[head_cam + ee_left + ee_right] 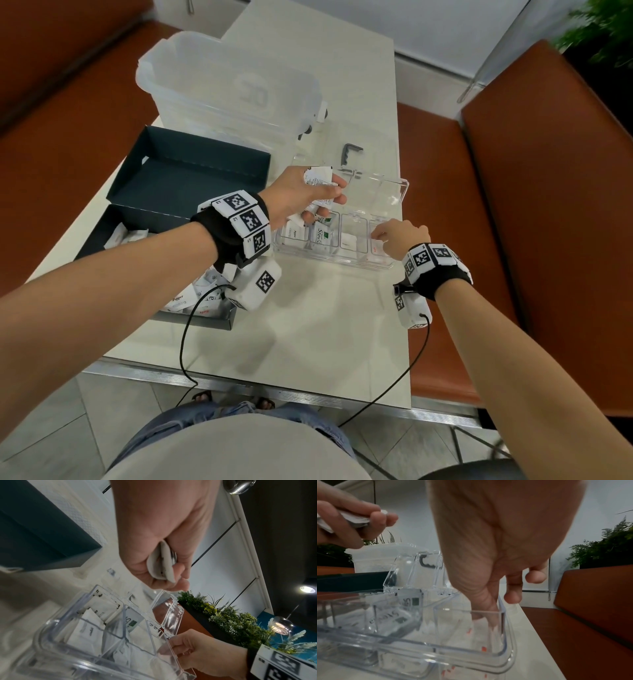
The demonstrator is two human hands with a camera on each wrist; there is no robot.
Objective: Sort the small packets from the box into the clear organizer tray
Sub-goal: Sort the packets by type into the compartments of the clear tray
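Note:
My left hand (318, 202) hovers over the left end of the clear organizer tray (335, 264) and grips a small stack of white packets (319, 179), which the left wrist view shows folded in the fist (163, 563). My right hand (400, 236) reaches into the rightmost compartment, thumb and forefinger pinched on a white packet with red print (467, 635). Other compartments hold sorted packets, among them Stevia packets (322, 233). The dark box (92, 236) at the left holds more loose packets (191, 301), partly hidden by my left forearm.
The tray's clear lid (376, 192) stands open behind it. The box's dark lid (191, 171) lies beyond the box, with a large translucent tub (222, 85) farther back. A small black clip (351, 152) lies near the tub. Orange benches flank the table.

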